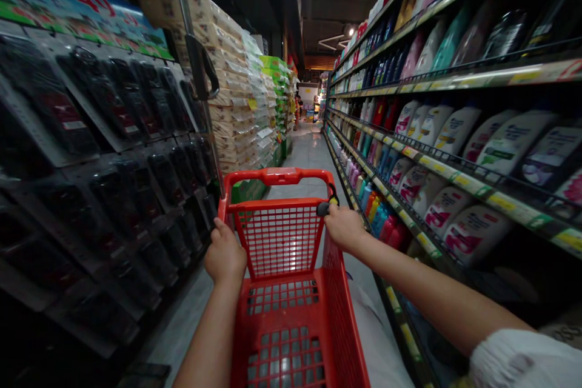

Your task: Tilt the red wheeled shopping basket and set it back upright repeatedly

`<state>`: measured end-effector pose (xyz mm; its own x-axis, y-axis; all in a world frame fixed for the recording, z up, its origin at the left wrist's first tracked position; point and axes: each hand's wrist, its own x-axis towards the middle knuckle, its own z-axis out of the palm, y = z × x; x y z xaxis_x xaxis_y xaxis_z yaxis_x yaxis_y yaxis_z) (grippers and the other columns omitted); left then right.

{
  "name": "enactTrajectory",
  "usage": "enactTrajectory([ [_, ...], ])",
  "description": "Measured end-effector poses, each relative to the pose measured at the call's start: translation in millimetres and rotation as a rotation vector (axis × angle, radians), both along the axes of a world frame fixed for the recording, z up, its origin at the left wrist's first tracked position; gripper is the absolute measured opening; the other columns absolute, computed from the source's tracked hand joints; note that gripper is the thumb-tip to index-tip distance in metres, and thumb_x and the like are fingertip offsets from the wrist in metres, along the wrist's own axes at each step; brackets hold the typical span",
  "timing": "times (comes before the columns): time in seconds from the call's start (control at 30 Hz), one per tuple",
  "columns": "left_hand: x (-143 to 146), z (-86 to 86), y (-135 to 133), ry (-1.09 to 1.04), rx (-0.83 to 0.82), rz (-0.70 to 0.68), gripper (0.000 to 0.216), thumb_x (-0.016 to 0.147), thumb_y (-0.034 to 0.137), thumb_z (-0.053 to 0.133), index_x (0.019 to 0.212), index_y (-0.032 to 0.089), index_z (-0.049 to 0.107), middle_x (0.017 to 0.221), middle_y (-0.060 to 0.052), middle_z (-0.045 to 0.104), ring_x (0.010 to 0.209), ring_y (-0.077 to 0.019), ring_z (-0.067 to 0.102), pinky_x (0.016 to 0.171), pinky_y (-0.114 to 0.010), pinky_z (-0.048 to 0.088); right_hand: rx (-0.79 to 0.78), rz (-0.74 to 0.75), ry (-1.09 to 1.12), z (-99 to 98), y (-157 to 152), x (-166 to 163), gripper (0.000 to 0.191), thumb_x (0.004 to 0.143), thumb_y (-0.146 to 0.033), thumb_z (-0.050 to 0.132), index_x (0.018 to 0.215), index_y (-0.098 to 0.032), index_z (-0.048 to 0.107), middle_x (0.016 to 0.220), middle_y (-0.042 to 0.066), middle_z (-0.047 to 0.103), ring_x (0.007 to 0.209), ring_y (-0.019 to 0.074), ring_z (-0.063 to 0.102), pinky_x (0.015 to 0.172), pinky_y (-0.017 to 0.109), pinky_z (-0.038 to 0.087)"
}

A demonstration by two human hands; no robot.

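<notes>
A red plastic shopping cart (278, 310) with grid panels fills the lower middle of the view, and nothing lies in the part of its basket that shows. My left hand (225, 253) is closed over the cart's left rim near the far corner. Across from it, my right hand (343, 227) grips the right rim, with its fingertips partly hidden. Right by those fingers is a small dark rounded piece (323, 209) with a black strap. A metal pole with a black loop handle (200, 66) rises at the cart's far left corner.
Shelves of shampoo bottles (454, 127) line the right side close to my arm. Packaged dark goods on a display rack (109, 188) hang at left. Beyond them stand tall stacks of wrapped packs (231, 73) and green packs (275, 82). A tiled aisle floor (307, 145) runs ahead.
</notes>
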<state>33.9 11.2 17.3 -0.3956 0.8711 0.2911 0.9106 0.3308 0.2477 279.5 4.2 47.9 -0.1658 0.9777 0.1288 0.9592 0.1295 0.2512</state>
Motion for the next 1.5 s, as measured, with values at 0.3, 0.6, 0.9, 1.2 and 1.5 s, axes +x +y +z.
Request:
enactTrajectory([
  [0.3,-3.9,-0.8,1.8,-0.047,0.034,0.003,0.062,0.088,0.012,0.038,0.148,0.002,0.027,0.123,-0.024,0.06,0.091,-0.0304,0.069,0.067,-0.04,0.054,0.027,0.013,0.109,-11.7,12.8,43.1,0.044,0.096,-0.029,0.035,0.132,-0.042,0.055,0.119,0.007,0.059,0.099,0.0241,0.061,0.074,0.033,0.048],
  [0.6,-2.7,-4.2,2.1,-0.028,0.033,0.034,0.061,0.089,0.011,0.035,0.149,0.004,0.028,0.128,-0.023,0.057,0.091,-0.0264,0.069,0.066,-0.034,0.053,0.214,-0.174,0.279,44.4,120.8,31.1,0.061,0.095,-0.027,0.037,0.153,-0.035,0.02,0.127,0.012,0.057,0.105,0.0259,0.062,0.08,0.034,0.048],
  [0.9,-1.6,-15.9,5.4,-0.044,0.092,0.064,0.062,0.087,0.01,0.04,0.148,0.004,0.03,0.125,-0.022,0.059,0.093,-0.0259,0.068,0.069,-0.033,0.053,0.048,-0.113,0.374,43.0,167.7,-51.6,0.044,0.094,-0.024,0.033,0.131,-0.034,0.054,0.123,0.01,0.064,0.106,0.0258,0.063,0.083,0.042,0.048],
  [1.2,-3.3,-19.3,5.4,-0.095,0.108,0.067,0.066,0.084,0.007,0.044,0.148,0.005,0.032,0.126,-0.022,0.059,0.091,-0.0248,0.068,0.072,-0.033,0.054,0.038,0.048,0.335,61.7,173.1,-139.4,0.034,0.087,-0.024,0.05,0.116,-0.03,0.066,0.121,0.01,0.067,0.107,0.0285,0.063,0.088,0.048,0.044],
  [1.5,-3.8,-22.5,5.9,-0.101,0.112,0.063,0.065,0.084,0.007,0.043,0.148,0.004,0.032,0.131,-0.022,0.057,0.093,-0.0241,0.069,0.071,-0.032,0.054,0.105,0.443,0.336,39.7,161.9,-209.6,0.039,0.099,-0.028,0.032,0.122,-0.034,0.063,0.131,0.005,0.062,0.116,0.0256,0.056,0.094,0.047,0.039],
])
